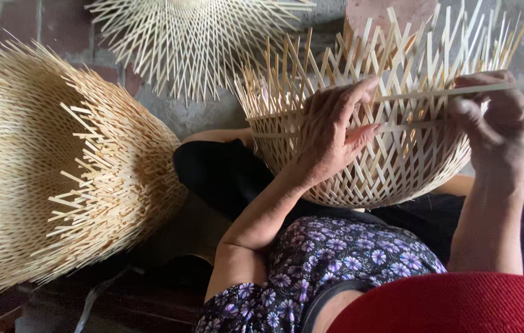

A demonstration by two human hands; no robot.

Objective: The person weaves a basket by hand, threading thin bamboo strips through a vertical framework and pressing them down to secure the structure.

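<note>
i see no packages, labels, signs or screens anywhere around me.

basket on lap, stacked baskets left
</note>
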